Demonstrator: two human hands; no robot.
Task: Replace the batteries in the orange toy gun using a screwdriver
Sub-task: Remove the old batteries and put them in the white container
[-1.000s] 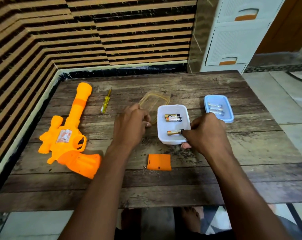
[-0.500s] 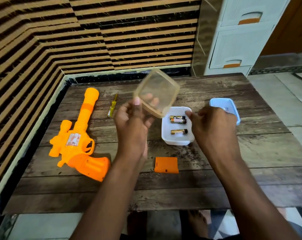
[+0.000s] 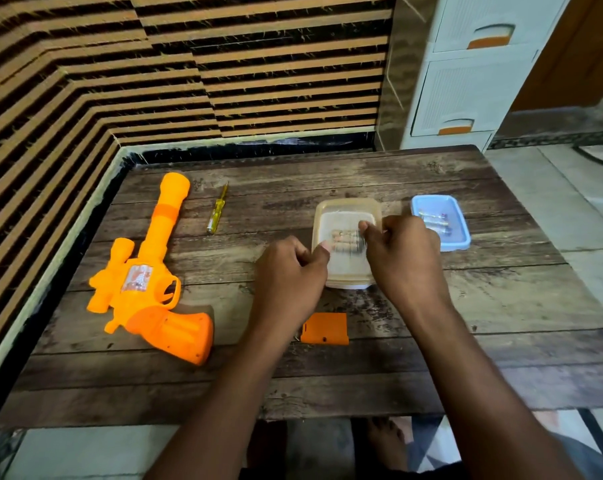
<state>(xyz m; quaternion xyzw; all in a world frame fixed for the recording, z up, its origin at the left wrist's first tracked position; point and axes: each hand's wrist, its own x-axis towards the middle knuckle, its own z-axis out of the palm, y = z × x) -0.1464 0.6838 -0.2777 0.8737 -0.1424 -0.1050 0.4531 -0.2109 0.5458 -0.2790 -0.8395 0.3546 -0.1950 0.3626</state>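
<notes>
The orange toy gun (image 3: 147, 278) lies on its side at the left of the wooden table (image 3: 501, 299). Beyond it lies a yellow screwdriver (image 3: 217, 211). The gun's orange battery cover (image 3: 325, 328) lies loose near the front, with a small screw (image 3: 296, 338) beside it. A translucent lid (image 3: 345, 211) sits on the white container (image 3: 348, 285), and batteries (image 3: 345, 241) show blurred through it. My left hand (image 3: 286, 275) holds the lid's left edge with its thumb on the rim. My right hand (image 3: 404, 258) grips the right edge, thumb on top of the lid.
A blue container (image 3: 461, 237) with several batteries stands just right of my right hand. A striped wall borders the table at the left and back. A white drawer unit (image 3: 466, 91) stands behind the far right corner. Tiled floor lies to the right.
My left hand has brought the lid down from the air onto the white container. My right hand has come from beside the container onto the lid's right edge.
</notes>
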